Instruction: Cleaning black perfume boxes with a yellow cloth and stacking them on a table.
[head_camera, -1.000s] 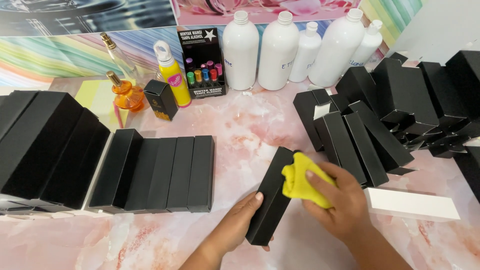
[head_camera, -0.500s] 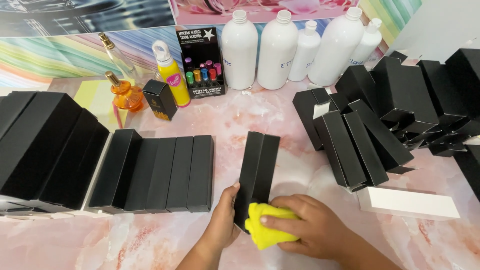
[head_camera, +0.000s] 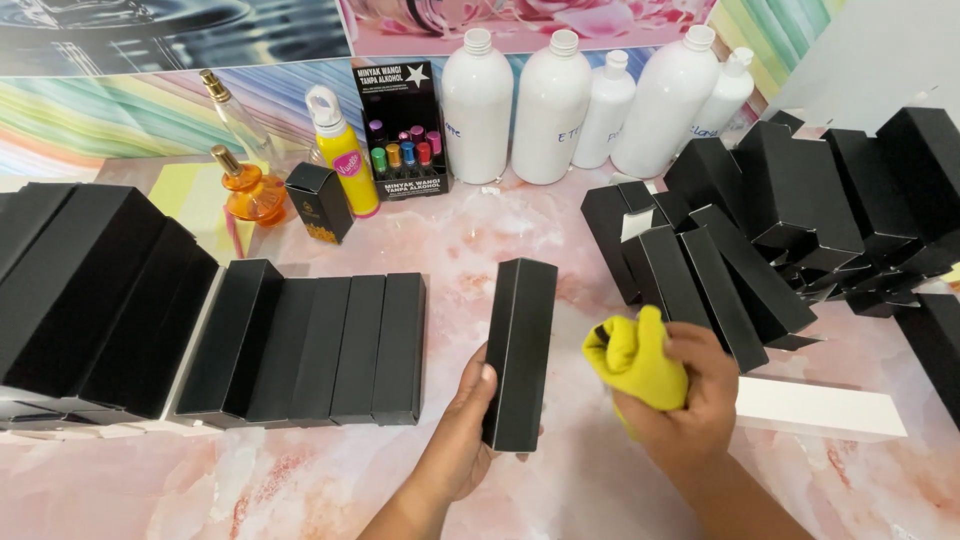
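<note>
Your left hand (head_camera: 462, 420) grips the near end of a long black rectangular cardboard box (head_camera: 520, 350), which lies on the pink marbled tabletop (head_camera: 300, 480). Your right hand (head_camera: 690, 395) is closed round a bunched yellow cloth (head_camera: 635, 358), just right of that box, not touching it. Left: row of matching black boxes (head_camera: 320, 345). Right: loose pile of black boxes (head_camera: 780, 220). Far edge: white plastic bottles (head_camera: 550, 105).
</note>
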